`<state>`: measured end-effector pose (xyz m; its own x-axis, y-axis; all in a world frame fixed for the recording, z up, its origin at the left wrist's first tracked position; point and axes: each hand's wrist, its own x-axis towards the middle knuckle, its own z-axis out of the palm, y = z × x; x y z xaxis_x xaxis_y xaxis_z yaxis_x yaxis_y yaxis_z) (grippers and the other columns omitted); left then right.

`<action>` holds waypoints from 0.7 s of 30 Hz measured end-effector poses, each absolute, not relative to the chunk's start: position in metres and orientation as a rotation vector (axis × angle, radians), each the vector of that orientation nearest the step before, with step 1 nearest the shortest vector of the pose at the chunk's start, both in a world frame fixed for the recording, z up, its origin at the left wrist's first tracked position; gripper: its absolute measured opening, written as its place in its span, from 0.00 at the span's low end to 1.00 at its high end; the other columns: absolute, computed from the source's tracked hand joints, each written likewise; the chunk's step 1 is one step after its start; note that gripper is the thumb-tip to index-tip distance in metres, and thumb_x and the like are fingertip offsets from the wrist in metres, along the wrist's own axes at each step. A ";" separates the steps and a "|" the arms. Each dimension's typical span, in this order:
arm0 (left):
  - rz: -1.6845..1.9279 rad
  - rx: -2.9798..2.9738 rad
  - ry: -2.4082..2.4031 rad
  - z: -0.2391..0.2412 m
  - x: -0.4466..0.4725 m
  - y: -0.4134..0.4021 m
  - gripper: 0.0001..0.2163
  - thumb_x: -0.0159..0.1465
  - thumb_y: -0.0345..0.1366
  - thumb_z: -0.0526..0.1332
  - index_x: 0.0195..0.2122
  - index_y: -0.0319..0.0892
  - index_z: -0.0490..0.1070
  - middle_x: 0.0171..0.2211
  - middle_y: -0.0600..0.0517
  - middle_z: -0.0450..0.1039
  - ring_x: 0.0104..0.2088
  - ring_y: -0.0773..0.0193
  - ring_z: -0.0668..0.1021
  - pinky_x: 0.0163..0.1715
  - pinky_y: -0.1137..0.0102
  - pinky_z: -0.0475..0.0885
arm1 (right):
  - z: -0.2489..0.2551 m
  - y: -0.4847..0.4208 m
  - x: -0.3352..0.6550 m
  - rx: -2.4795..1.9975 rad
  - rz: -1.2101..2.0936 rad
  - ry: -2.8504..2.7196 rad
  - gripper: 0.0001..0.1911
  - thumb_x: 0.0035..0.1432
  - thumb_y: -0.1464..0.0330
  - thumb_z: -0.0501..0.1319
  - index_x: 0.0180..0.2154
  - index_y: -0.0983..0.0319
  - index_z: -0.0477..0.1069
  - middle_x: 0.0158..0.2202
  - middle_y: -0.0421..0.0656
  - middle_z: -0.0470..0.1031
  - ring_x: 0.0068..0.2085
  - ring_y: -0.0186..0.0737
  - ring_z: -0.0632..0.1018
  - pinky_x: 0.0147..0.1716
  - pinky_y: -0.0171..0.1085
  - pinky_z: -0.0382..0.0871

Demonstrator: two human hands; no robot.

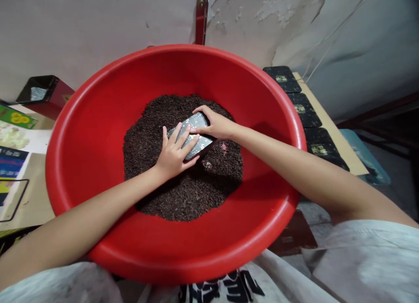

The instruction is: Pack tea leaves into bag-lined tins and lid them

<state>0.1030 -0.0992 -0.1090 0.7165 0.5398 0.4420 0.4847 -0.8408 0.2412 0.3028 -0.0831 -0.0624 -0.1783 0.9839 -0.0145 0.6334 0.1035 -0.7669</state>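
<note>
A large red plastic basin sits in front of me, holding a heap of dark loose tea leaves. A small dark box with a light pattern lies on the heap. My left hand rests flat on top of the box, fingers stretched out. My right hand grips the far end of the box, fingers curled round its edge.
Several black boxes lie in a row on a table at the right. A dark red open tin stands at the back left, with printed papers beside it. A peeling wall rises behind the basin.
</note>
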 end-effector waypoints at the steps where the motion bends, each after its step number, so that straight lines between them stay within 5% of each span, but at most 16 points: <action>1: 0.783 2.760 0.842 -0.108 0.103 -0.098 0.23 0.59 0.44 0.61 0.56 0.47 0.64 0.62 0.42 0.57 0.64 0.42 0.56 0.59 0.39 0.39 | -0.063 -0.081 0.302 -1.577 0.885 -1.831 0.28 0.49 0.61 0.66 0.50 0.65 0.64 0.47 0.47 0.71 0.46 0.42 0.72 0.48 0.41 0.65; 4: 0.909 2.446 0.924 -0.104 0.106 -0.097 0.34 0.53 0.56 0.62 0.58 0.45 0.60 0.64 0.41 0.50 0.65 0.43 0.52 0.62 0.45 0.43 | -0.065 -0.075 0.300 -1.546 1.068 -1.507 0.13 0.58 0.60 0.59 0.38 0.63 0.68 0.36 0.43 0.73 0.36 0.35 0.73 0.39 0.36 0.67; 8: 1.056 1.592 1.182 -0.101 0.115 -0.096 0.39 0.57 0.63 0.51 0.63 0.42 0.51 0.64 0.40 0.50 0.64 0.50 0.54 0.63 0.54 0.47 | -0.068 -0.075 0.296 -1.474 1.451 -1.060 0.18 0.61 0.55 0.54 0.30 0.62 0.68 0.26 0.41 0.72 0.25 0.32 0.71 0.29 0.35 0.67; 14: 0.929 0.956 1.046 -0.110 0.117 -0.082 0.26 0.57 0.57 0.57 0.43 0.38 0.72 0.45 0.45 0.74 0.50 0.54 0.73 0.55 0.62 0.63 | -0.068 -0.082 0.293 -1.425 1.644 -0.960 0.22 0.58 0.50 0.54 0.28 0.62 0.71 0.26 0.45 0.75 0.28 0.37 0.75 0.31 0.38 0.70; 21: 0.981 1.042 1.138 -0.105 0.115 -0.092 0.27 0.51 0.60 0.60 0.34 0.37 0.74 0.35 0.48 0.77 0.40 0.57 0.77 0.45 0.65 0.69 | -0.065 -0.078 0.295 -1.471 1.721 -1.037 0.19 0.62 0.55 0.53 0.28 0.61 0.72 0.28 0.43 0.76 0.27 0.35 0.75 0.27 0.34 0.70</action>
<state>0.1149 -0.0924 -0.1049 0.1528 0.9639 -0.2182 -0.0735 0.2313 0.9701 0.2948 -0.0781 -0.0645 -0.1690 0.8606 -0.4804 0.0221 -0.4840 -0.8748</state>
